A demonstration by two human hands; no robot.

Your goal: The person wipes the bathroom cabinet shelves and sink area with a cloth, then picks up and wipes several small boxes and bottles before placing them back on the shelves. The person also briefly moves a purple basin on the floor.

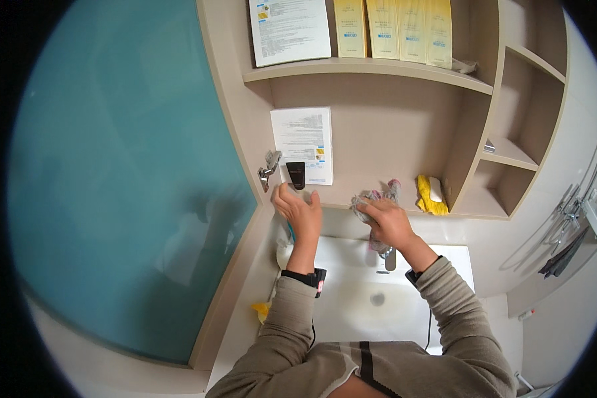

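Note:
My right hand (387, 223) grips a crumpled grey-and-pink cloth (367, 206) at the front edge of the cabinet's lower shelf (343, 196). My left hand (301, 211) has its fingers apart, with nothing seen in it, just in front of a small black tube (296, 175). The tube stands against a white printed box (306, 134) at the shelf's left end. Farther right on the same shelf lies a yellow cloth (424, 196) with a white bar (435, 189), perhaps soap, on it.
A white sink (368, 318) with a chrome faucet (389, 259) lies below the cabinet. The teal-fronted cabinet door (129, 174) stands open at left, with its metal hinge (268, 169) near my left hand. Yellow boxes (350, 30) and another white box (291, 35) occupy the upper shelf.

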